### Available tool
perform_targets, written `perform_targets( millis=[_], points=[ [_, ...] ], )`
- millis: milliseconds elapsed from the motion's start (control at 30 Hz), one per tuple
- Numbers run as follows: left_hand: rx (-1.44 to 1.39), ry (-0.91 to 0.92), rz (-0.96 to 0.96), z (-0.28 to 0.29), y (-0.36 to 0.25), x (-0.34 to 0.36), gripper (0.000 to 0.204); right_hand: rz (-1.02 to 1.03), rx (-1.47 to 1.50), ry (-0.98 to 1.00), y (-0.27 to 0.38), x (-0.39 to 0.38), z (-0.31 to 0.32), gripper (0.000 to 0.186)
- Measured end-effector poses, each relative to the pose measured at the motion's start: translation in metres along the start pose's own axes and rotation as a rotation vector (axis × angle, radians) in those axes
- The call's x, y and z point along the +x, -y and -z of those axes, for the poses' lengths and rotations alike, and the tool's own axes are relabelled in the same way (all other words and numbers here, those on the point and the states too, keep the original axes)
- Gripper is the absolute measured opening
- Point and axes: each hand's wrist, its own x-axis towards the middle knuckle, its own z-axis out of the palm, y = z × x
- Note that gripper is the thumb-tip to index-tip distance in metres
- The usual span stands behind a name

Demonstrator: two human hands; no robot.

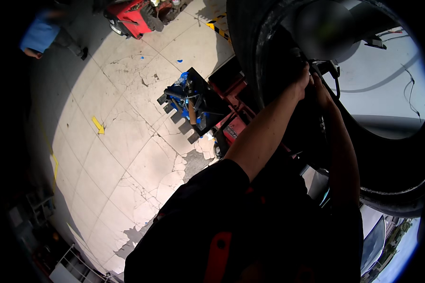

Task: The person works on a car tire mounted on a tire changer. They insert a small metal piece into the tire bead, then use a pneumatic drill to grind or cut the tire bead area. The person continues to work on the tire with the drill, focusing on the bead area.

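Observation:
A large black tire-like ring [262, 52] rises on the right, and both my forearms reach into its shadowed opening. My left hand [301, 84] is closed beside a dark part inside the ring; what it grips is lost in shadow. Close against it, almost touching, my right hand [320, 89] is also closed, with its fingers curled and their hold hidden. Just right of my hands a black bracket-like piece [334, 70] sticks out. A blurred grey round shape [323, 35] fills the upper part of the opening.
Left of the ring, a black tray [210, 106] holds tools and blue scraps beside a red metal frame [238, 106]. Red equipment [134, 19] stands farther off. A person in blue [42, 35] is at the far left. The tiled floor [118, 141] is cracked in places.

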Motion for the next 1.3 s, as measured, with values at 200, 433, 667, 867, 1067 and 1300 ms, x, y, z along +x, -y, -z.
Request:
perform_targets(
  millis=[200,433,667,867,1067,1300],
  points=[
    [-0.13,0.024,-0.06,0.011,0.0,0.016,0.071,0.192,-0.232,-0.141,0.026,-0.003,-0.006,0.066],
    [-0.365,-0.222,-0.079,0.007,-0.024,-0.026,0.062,0.234,-0.307,-0.126,0.011,0.013,-0.029,0.065],
    [-0.302,-0.293,-0.085,0.0,-0.026,-0.018,0.044,0.272,-0.282,-0.149,0.016,0.018,-0.026,0.065],
    [-0.44,-0.322,0.021,-0.012,-0.019,-0.037,0.037,0.15,-0.354,-0.047,0.001,0.007,-0.018,0.066],
    [-0.252,-0.261,-0.012,-0.003,-0.021,-0.036,0.054,0.159,-0.333,0.045,0.017,0.005,-0.022,0.062],
    [-0.386,-0.222,-0.036,-0.004,-0.004,-0.015,0.038,0.115,-0.331,-0.018,0.023,-0.007,-0.011,0.062]
  ],
)
